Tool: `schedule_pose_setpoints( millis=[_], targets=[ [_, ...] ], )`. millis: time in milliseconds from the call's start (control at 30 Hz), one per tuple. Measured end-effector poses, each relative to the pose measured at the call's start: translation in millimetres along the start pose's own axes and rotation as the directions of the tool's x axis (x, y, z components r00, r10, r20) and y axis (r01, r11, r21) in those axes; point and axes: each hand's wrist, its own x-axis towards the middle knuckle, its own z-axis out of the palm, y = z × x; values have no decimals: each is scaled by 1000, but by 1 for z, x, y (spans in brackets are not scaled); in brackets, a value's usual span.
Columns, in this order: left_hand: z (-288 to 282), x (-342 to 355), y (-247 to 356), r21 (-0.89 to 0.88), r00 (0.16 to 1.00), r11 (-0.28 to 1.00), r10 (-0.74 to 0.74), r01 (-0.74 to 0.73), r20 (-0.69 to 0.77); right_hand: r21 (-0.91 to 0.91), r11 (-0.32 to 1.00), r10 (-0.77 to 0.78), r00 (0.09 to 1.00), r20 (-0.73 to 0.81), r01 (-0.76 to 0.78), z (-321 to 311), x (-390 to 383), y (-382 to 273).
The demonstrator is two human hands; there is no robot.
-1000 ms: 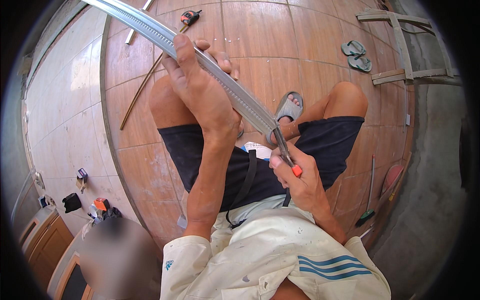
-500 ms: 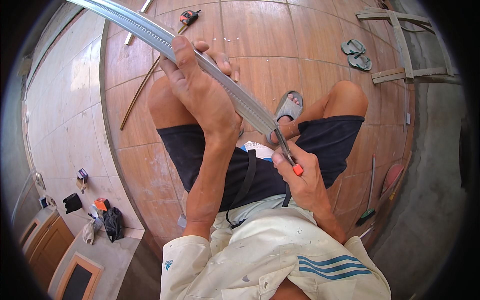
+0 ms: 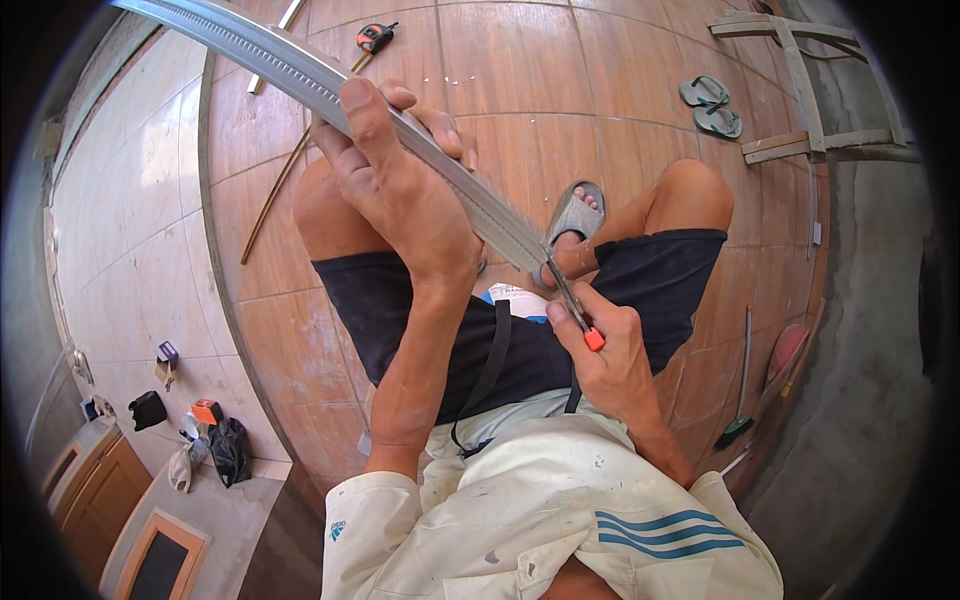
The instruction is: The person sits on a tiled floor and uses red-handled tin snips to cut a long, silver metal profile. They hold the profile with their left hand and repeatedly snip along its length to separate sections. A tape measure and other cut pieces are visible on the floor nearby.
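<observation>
A long, silvery ridged strip [image 3: 290, 75] runs from the upper left down toward my lap, with a row of small slots along it. My left hand [image 3: 410, 200] is wrapped round its middle, thumb on top and fingertips showing over the far edge. In my right hand [image 3: 605, 350] is a slim metal cutter [image 3: 572, 300] with a red end. Its dark tip touches the lower end of the strip, and my thumb presses along its side. Whether it has one blade or two I cannot make out.
On the tiled floor lie a tape measure [image 3: 374, 38], a thin rod [image 3: 275, 195] and a pair of flip-flops [image 3: 712, 107]. A wooden frame [image 3: 815, 90] stands at upper right, a broom [image 3: 740, 415] at right. Black bags [image 3: 228, 450] and small boxes sit on the pale surface at left.
The strip's upper end has shifted slightly left, and its lower end has moved a little with it. Both hands keep their hold, and the cutter tip stays at the strip's end.
</observation>
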Motion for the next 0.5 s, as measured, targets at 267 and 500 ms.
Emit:
schedule_pose_setpoints(
  millis=[267, 500],
  targets=[
    [0, 4, 0, 47, 999, 999, -28, 27, 21, 207, 974, 77, 994, 78, -92, 8, -3, 6],
    [-17, 29, 10, -177, 969, 961, -185, 214, 166, 316, 940, 25, 949, 315, -130, -7, -10, 12]
  ],
)
